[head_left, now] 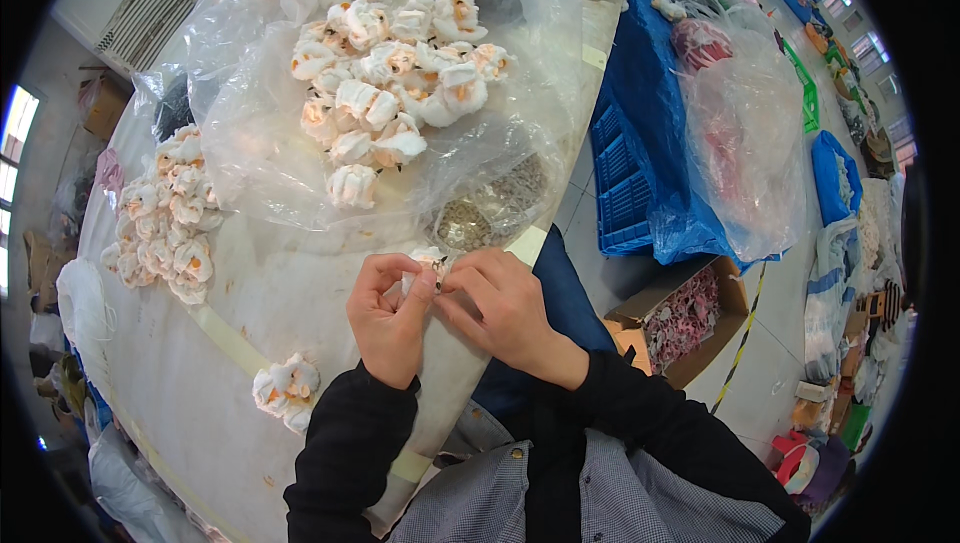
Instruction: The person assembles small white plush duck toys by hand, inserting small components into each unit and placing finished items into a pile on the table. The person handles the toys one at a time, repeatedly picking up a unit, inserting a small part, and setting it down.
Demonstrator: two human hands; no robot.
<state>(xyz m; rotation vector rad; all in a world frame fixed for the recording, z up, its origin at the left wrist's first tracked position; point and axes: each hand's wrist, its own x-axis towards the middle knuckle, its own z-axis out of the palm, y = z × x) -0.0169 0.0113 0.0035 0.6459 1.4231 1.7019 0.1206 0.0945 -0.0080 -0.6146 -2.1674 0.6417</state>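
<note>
Near the table's right edge, my left hand point(388, 321) pinches a small white fluffy plush piece point(427, 259) with orange and dark marks. Opposite it, my right hand point(505, 305) has its fingers closed at the right side of the same piece. The fingertips of both hands nearly meet and hide much of it. Just beyond lies a clear bag holding small beige parts point(463, 224). Farther off, a heap of similar plush pieces point(385, 83) rests on a large clear plastic bag point(260, 168). Another cluster of plush pieces point(172, 213) is at the left, and a few more point(287, 390) lie nearer my left forearm.
The pale table point(290, 288) bends away to the left. Right of it, on the floor, stand a blue crate point(618, 183) with plastic-wrapped pink goods and a cardboard box point(735, 318) of pink pieces. Bags and boxes line the far right, beyond yellow-and-black floor tape point(742, 348).
</note>
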